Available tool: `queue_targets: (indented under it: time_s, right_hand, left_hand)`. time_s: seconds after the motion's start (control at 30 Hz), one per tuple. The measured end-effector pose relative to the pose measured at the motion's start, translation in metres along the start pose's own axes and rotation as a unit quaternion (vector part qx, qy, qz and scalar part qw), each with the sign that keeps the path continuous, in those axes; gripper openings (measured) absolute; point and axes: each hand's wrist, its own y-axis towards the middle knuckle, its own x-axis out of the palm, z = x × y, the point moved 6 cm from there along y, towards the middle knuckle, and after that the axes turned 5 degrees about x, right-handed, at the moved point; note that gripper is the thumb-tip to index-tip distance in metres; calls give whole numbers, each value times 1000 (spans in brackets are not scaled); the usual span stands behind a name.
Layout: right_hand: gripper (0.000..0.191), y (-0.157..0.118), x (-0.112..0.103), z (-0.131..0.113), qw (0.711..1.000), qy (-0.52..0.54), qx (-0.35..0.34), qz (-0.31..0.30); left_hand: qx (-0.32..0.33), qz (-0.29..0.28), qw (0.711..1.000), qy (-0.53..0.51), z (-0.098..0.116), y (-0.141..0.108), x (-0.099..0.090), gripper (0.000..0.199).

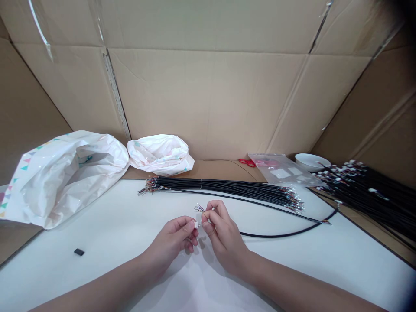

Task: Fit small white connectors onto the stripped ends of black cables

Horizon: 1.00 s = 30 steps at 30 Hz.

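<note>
My left hand [172,240] pinches a small white connector [196,225] between thumb and fingertips. My right hand [224,237] grips the end of a thin black cable [276,236], close to the connector. Fine coloured wires [199,208] fan out from the cable end above my fingers. The cable curves away to the right across the white table [97,273]. Just beyond my hands lies a long bundle of black cables [227,188] with frayed coloured ends.
A heap of black cables with white connectors [364,195] lies on brown cardboard at right. White plastic bags [65,173] sit at left. At the back are red scissors [248,163], a clear zip bag [279,169] and a white bowl [311,162]. A small black piece [79,251] lies at left. Cardboard walls surround the table.
</note>
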Motion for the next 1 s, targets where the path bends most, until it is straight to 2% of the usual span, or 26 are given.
queue_targets:
  time_s: [0.23,0.47,0.57,0.7,0.83,1.0]
  right_hand:
    - [28,5,4,12,983,149,92,-50]
    - [27,8,5,17,976,181,114,-52]
    - [26,6,4,11,987,134,82,-39]
    - [20,0,0,-2,1000,2,-10,22]
    - [15,-6,-2,-11,987,-120,-70,79]
    - [15,-8,-4,-16,972,-170,-104,124]
  left_hand:
    - [-5,2,1000,8,-2,0,-2,27]
    - [-5,3,1000,5,-3,1,-3,26]
    - [-7,12,1000,2,-3,2,-4,28]
    - [-8,19,1000,3,-2,2,-4,29]
    - [-8,20,1000,4,-1,1,-4,30]
    - [-8,15,1000,16,-2,1,-4,30]
